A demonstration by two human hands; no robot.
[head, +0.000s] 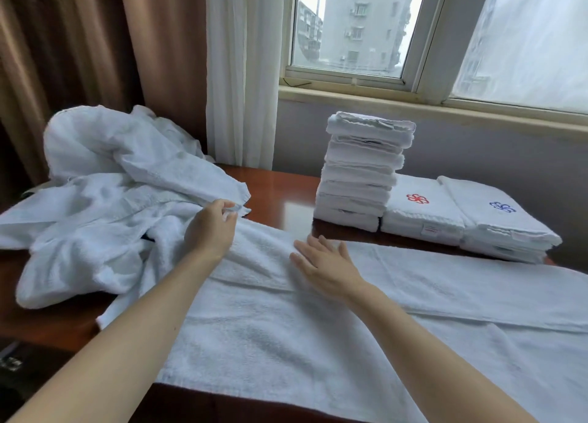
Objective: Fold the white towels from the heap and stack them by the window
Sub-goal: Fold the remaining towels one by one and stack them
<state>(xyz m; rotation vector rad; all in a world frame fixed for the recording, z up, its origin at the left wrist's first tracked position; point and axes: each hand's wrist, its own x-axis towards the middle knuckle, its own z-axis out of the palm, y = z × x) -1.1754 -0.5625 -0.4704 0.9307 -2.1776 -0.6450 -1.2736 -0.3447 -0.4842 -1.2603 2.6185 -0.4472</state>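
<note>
A long white towel lies spread across the dark wooden table, reaching from centre to the right edge. My left hand pinches a far corner of white cloth beside the crumpled heap of white towels on the left. My right hand lies flat, fingers straight, on the spread towel near its far edge. By the window stands a tall stack of folded towels, with two lower folded piles beside it, one with a red emblem and one with a blue emblem.
A window sill runs behind the stacks. White sheer curtain and brown drapes hang at the back left. A dark object sits at the lower left, off the table's edge.
</note>
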